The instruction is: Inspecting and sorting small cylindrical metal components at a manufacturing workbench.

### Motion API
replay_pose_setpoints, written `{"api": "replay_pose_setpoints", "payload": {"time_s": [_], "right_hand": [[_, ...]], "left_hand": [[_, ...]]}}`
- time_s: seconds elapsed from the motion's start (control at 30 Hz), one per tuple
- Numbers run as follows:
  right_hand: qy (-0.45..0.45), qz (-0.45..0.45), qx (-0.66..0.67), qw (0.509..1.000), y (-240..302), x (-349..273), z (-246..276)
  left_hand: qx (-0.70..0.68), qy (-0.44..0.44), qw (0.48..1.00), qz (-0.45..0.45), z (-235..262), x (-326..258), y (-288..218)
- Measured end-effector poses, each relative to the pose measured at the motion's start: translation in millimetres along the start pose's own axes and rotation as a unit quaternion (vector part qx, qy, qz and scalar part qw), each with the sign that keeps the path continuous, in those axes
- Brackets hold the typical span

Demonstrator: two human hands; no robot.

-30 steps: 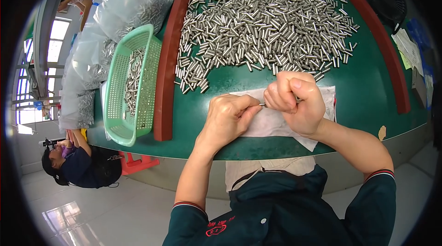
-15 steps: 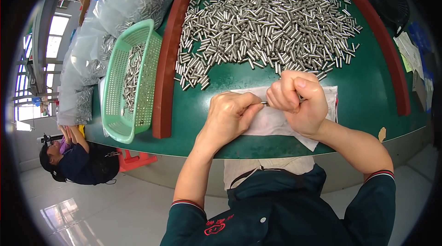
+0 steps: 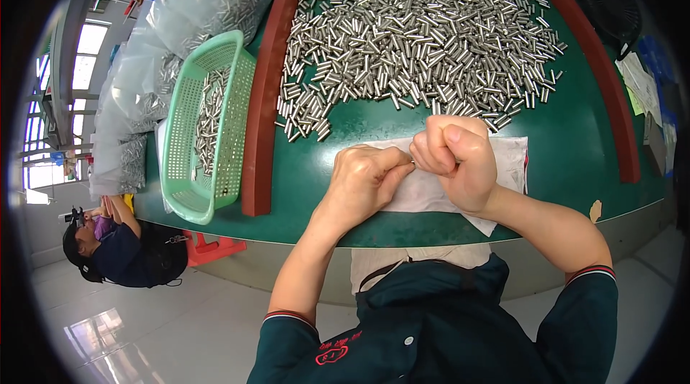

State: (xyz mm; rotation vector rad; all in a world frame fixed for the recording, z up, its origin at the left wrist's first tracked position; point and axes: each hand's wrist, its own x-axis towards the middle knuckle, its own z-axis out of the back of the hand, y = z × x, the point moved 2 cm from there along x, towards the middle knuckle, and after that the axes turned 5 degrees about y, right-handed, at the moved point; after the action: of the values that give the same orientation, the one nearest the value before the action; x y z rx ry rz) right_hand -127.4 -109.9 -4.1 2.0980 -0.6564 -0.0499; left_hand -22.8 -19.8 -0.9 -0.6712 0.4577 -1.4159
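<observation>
My left hand (image 3: 363, 179) and my right hand (image 3: 460, 157) meet over a white cloth (image 3: 431, 193) on the green table (image 3: 575, 125). Thumb and forefinger of the left pinch a small metal pin (image 3: 412, 162), of which only a glint shows. Curled into a fist, the right presses its fingers against the other end of that pin; whether more pins lie inside the fist is hidden. Just beyond the hands spreads a large pile of short silvery metal pins (image 3: 424, 39).
A dark red raised border (image 3: 258, 147) frames the pile. Left of it stands a green perforated basket (image 3: 228, 147) with pins inside. Clear bags (image 3: 162, 32) of pins lie farther left. A black fan (image 3: 609, 1) and papers (image 3: 638, 82) are at right. Another person (image 3: 129, 254) sits at lower left.
My right hand has shifted slightly left and down, closer to the left fingers, so less of the pin shows between them. The left hand stays nearly in place.
</observation>
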Motion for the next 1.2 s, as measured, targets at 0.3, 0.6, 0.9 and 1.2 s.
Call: {"api": "replay_pose_setpoints", "payload": {"time_s": [0.3,0.6,0.9,1.2], "right_hand": [[-0.025,0.007,0.049,0.998,0.5,0.7,6.1],[-0.014,-0.010,0.073,0.997,1.7,-2.6,5.3],[-0.010,-0.009,0.064,0.998,3.8,-1.3,5.8],[-0.015,-0.019,0.059,0.998,4.9,-1.3,4.2]], "left_hand": [[-0.366,-0.035,0.924,0.106,4.7,-6.4,9.6],[-0.700,0.007,0.697,0.156,7.2,-6.2,24.7],[-0.661,-0.040,0.729,0.172,11.1,-1.1,11.5],[-0.101,-0.140,0.978,0.118,31.9,23.3,16.0]]}}
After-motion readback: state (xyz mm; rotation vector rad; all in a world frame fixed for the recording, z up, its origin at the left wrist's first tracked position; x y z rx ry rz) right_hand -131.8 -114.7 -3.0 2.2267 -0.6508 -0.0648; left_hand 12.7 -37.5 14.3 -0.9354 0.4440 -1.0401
